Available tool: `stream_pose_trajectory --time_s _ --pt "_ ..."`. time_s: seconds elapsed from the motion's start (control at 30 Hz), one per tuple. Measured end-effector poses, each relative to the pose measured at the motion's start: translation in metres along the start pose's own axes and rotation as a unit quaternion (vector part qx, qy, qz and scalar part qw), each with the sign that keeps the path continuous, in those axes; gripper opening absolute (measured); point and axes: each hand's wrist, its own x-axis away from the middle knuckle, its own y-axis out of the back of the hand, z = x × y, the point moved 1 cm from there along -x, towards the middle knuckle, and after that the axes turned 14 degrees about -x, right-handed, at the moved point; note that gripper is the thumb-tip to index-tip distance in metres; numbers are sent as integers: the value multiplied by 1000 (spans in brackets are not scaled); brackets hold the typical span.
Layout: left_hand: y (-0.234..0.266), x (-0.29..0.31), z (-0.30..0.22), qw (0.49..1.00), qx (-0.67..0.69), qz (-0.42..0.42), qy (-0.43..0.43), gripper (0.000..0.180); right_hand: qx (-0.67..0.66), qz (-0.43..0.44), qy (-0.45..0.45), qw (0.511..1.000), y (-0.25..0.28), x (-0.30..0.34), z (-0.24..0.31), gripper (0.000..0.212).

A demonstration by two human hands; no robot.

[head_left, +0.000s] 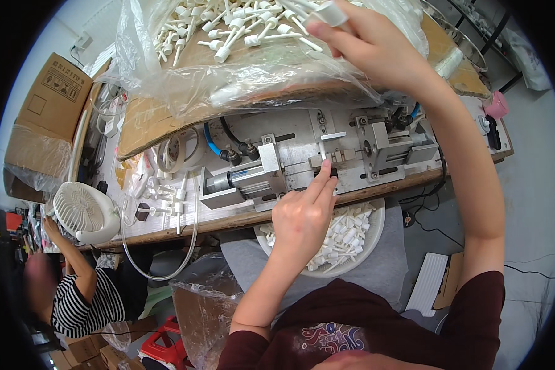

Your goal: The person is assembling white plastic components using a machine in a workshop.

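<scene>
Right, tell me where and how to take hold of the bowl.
Grip the bowl by its right rim, probably, thumb inside and fingers outside, coming from the near right. That round edge shows bare, while the left hand crosses over its left part and the bench hides the far side. Loose parts lie heaped in it, so keep it level.

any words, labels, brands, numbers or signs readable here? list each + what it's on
Wording not copied; by place:
Cardboard box, upper left: a dark printed line and a row of handling symbols.
Dark maroon shirt: decorative multicoloured chest lettering.
Left metal cylinder unit: small bluish marking, too small to read.
No other print can be made out.
</scene>
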Motion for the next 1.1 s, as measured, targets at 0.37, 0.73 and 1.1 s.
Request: stream_pose_trajectory --time_s 0.37,0.73,1.1 --pt "25 -4 -1 981 169 -79 61 43 -400 9 -241 884 -63 154 -1 22" --pt "17 14 -1 989 131 -35 64 32 -488 -81 -322 808 -83 201 -24 23" --pt "-3 1 1 998 -20 -29 -43 31 -409 -156 -282 854 -88 220 -28 29"
